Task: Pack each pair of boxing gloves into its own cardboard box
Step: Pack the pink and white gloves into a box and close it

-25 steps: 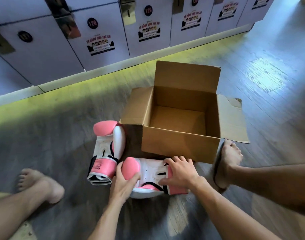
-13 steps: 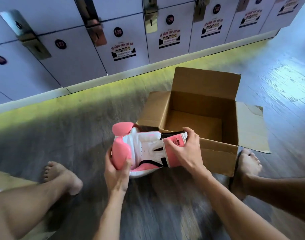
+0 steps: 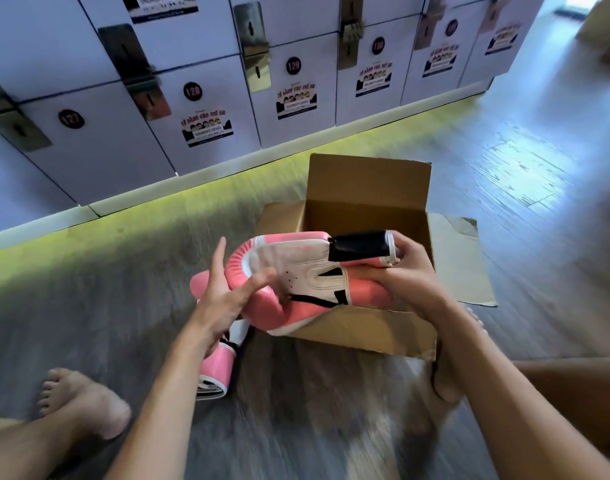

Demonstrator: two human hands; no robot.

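Observation:
A pink and white boxing glove is held level over the near rim of an open cardboard box. My right hand grips its cuff end by the black strap. My left hand supports the padded end, thumb on the palm side and fingers spread. The second pink glove lies on the floor just left of the box, partly hidden under my left forearm. The held glove hides much of the box's inside.
A row of white numbered lockers runs along the back, close behind the box. My bare feet rest on the grey wooden floor at left and beside the box's right corner. The box's right flap lies flat on the floor.
Both hands lifted one glove off the floor and carried it up and right, over the box's near rim. The other glove stayed on the floor.

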